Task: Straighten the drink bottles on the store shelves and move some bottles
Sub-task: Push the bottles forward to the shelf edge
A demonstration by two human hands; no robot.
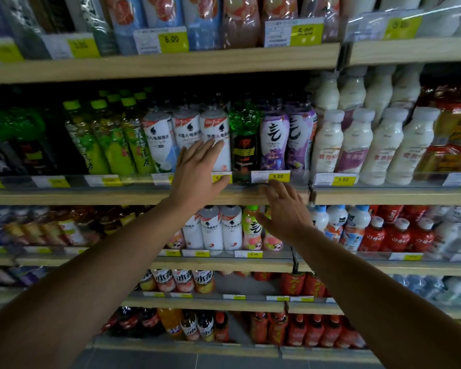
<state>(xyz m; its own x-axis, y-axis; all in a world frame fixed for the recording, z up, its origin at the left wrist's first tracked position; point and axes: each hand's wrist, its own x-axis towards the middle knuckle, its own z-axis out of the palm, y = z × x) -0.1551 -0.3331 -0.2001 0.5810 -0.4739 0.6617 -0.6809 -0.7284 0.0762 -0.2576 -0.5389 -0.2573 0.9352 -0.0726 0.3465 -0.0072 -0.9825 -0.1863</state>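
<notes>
on the middle shelf [144,198], green tea bottles [109,139] stand at the left end, then three white electrolyte drink bottles [186,129]. the left hand [197,179] reaches over the shelf's front edge, fingers straight and spread, its grip open, fingertips touching the rightmost white bottle [215,126]. just beside that stand a dark green-topped bottle [244,139] and two purple bottles [286,139]. the right hand [285,209] hovers below the front edge, fingers loosely spread, holding nothing. white milk drink bottles [370,145] fill the right end.
</notes>
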